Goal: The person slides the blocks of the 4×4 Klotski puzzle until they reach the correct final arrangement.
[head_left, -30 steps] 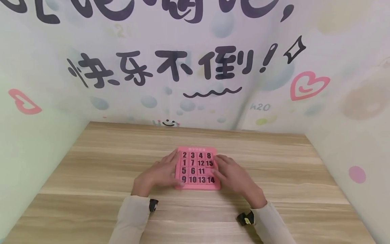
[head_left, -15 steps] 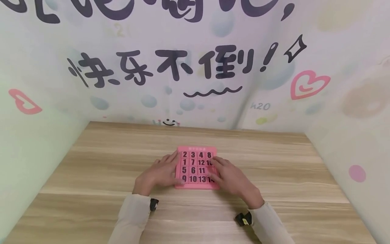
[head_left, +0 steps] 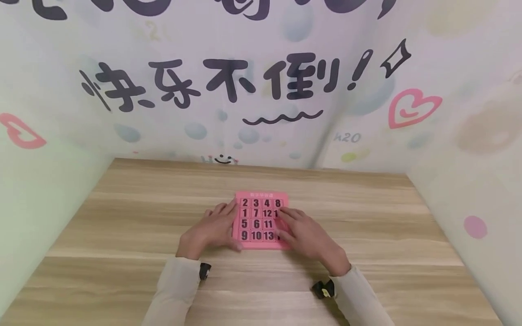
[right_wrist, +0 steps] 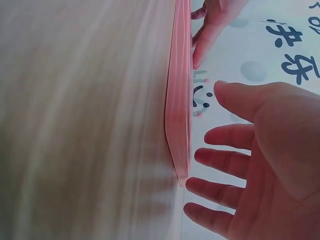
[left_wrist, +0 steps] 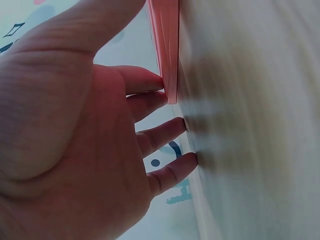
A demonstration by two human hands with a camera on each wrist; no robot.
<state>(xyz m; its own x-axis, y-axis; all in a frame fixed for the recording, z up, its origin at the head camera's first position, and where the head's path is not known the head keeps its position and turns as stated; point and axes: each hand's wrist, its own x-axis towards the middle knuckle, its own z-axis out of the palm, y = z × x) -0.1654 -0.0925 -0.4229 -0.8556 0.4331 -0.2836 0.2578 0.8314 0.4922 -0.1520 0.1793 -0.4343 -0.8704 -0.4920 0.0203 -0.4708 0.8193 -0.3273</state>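
Observation:
A pink number sliding puzzle lies flat on the wooden table, its numbered tiles in rows and a gap right of the 11. My left hand rests along its left edge; in the left wrist view the index and middle fingertips touch the puzzle's side, and the other two reach the table. The left thumb lies by the near left corner. Over the puzzle's right side is my right hand, fingers nearly straight, partly covering the 15 and 14 tiles. In the right wrist view its fingers hover at the puzzle's top face.
The wooden table runs back to a white printed wall with dark lettering and drawings. White side walls stand left and right. A black strap-on device shows at each wrist.
My right hand has moved left over the puzzle, covering more of the 15 and 14 tiles. My left thumb has slid off the 9 tile toward the corner. The head view has shifted slightly.

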